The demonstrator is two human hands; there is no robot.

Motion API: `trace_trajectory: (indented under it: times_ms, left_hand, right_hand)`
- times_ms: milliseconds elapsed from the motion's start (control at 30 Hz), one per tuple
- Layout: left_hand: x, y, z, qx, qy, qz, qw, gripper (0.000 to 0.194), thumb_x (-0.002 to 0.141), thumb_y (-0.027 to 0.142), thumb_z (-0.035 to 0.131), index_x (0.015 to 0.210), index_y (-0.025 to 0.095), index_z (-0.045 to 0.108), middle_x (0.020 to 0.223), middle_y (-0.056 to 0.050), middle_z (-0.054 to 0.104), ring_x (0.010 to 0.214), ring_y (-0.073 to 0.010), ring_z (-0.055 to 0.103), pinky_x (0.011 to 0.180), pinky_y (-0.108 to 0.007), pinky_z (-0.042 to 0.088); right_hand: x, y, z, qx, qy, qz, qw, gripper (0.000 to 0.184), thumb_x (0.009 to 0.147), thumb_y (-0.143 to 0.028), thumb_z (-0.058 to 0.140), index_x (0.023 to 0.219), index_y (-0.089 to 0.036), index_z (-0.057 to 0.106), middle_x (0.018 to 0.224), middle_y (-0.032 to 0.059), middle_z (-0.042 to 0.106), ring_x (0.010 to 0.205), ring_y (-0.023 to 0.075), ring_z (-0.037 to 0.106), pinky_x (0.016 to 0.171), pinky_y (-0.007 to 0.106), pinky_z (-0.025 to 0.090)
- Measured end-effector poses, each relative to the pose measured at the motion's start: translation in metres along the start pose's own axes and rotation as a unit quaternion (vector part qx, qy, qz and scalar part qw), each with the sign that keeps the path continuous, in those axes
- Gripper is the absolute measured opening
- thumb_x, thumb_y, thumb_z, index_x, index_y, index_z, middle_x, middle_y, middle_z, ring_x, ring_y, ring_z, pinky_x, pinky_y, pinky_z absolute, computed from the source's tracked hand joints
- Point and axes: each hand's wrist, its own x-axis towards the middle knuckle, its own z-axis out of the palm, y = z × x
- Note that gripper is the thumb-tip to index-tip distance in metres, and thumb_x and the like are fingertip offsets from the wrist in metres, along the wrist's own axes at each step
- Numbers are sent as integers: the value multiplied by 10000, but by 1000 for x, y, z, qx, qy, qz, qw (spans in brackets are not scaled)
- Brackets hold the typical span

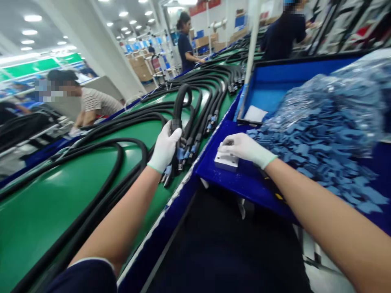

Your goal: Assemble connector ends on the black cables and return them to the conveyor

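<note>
My left hand (165, 147), in a white glove, is wrapped round a thick black cable (179, 106) above the green surface (91, 156). The cable bends over in a loop above the hand, and ends with pale blue parts (181, 154) hang below it. My gloved right hand (246, 148) rests at a small grey-white block (225, 162) on the blue table (250, 179). Its fingers are curled together over the top of the block; anything between them is hidden. Close beside that hand lies a heap of small blue pieces (324, 150).
Several black cables (134, 142) lie curved along the green surface. A clear plastic bag (345, 93) spills the blue pieces beside a blue bin (275, 81). A pale post (253, 40) rises behind. Several people stand or bend farther off, including one in dark clothes (185, 49).
</note>
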Motion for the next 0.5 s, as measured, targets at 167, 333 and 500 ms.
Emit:
trace_trajectory:
  times_ms: [167,333,500]
  left_hand:
    - [-66,3,-141,277,-41,-167,946,561,854,522,637,1295,177,672,1067,-80,758,868,-248,708,807,-335,565]
    - [-152,-6,-202,370,-43,-282,884,310,649,415,775,875,202,781,956,-91,790,957,-332,723,923,-371,531]
    - [-183,-12,-216,385,-11,-309,870,345,523,373,842,804,194,754,805,-82,765,799,-314,716,780,-359,549]
  right_hand:
    - [4,5,6,-63,1,8,998,283,836,-462,718,913,-204,803,867,47,783,768,209,707,731,306,519]
    - [10,6,13,-123,-9,25,992,192,828,-402,719,878,-234,798,814,26,775,711,209,705,673,319,511]
    - [12,0,10,-128,-22,36,991,173,818,-368,723,860,-216,795,813,47,774,696,223,705,633,329,510]
